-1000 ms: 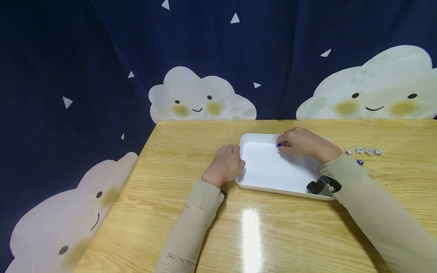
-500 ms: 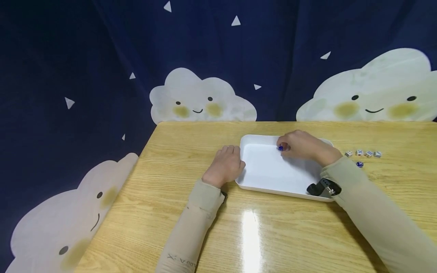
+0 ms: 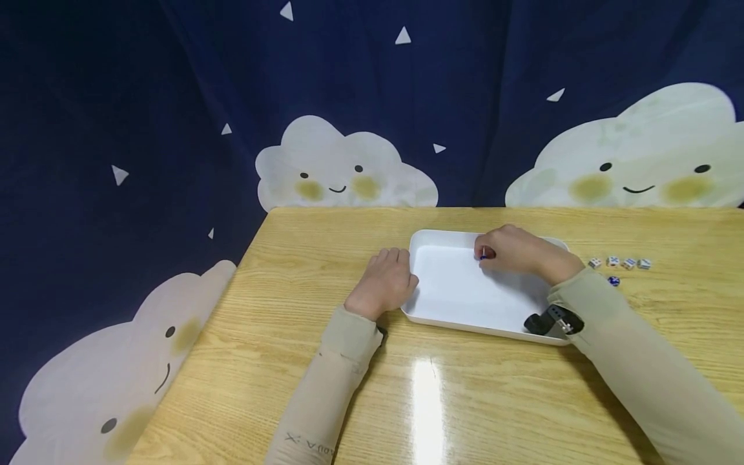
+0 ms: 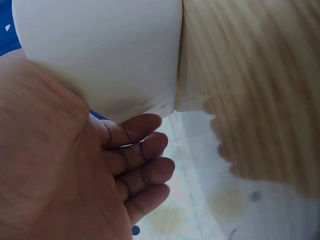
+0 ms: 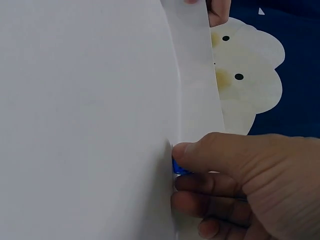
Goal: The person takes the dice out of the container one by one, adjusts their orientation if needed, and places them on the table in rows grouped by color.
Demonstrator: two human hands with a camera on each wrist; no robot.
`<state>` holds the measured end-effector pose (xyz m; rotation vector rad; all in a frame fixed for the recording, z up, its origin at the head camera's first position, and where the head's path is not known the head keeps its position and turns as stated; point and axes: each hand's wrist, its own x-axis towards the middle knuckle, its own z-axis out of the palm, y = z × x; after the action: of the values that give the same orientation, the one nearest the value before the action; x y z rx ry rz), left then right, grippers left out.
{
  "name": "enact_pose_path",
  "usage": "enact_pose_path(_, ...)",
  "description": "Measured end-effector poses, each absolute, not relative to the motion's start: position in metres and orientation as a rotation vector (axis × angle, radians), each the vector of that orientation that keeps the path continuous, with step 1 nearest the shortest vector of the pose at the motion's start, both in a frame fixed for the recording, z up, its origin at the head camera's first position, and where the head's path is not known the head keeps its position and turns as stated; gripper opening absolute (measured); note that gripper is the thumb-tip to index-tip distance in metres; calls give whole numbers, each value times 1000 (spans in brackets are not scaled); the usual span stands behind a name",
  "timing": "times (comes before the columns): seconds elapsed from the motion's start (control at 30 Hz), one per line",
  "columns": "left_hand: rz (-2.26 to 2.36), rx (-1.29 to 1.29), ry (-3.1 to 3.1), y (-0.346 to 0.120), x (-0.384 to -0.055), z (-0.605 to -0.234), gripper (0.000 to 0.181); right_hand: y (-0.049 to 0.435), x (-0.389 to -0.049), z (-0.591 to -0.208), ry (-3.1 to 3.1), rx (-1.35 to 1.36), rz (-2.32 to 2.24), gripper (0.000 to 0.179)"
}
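Note:
A shallow white tray (image 3: 447, 284) lies on the wooden table. My left hand (image 3: 383, 284) grips its left wall, the thumb over the rim; in the left wrist view the fingers (image 4: 150, 172) curl along the outside of the white wall (image 4: 110, 55). Over the tray's far part, my right hand (image 3: 514, 250) pinches a small blue die (image 5: 181, 168) between thumb and fingers. The right wrist view has the die low, close by the tray's inner wall (image 5: 192, 90). Only a sliver of blue shows in the head view, the rest being covered by the fingers.
Right of the tray, several white dice (image 3: 613, 261) sit in a row on the table (image 3: 349, 232), with another blue die (image 3: 614, 281) just in front of them. A black wrist strap device (image 3: 546, 321) hangs from the right sleeve over the tray's near right corner. A dark blue cloud-print curtain (image 3: 465, 97) hangs behind.
My right hand has shifted slightly right and nearer within the tray, the blue die lowering and becoming mostly hidden by the fingers. The left hand keeps its hold on the tray.

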<state>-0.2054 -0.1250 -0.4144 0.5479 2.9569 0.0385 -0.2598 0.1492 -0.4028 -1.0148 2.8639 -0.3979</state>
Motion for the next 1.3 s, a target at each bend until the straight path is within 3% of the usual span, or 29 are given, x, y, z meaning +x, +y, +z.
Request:
enact_pose_path(0.7, 26, 566, 2967, -123, -203, -415, 30, 166, -250, -384, 2904, -1089, -377, 6)
enact_pose_path(1.3, 50, 561, 2965, -121, -201, -414, 30, 203, -231, -362, 3015, -995, -334, 9)
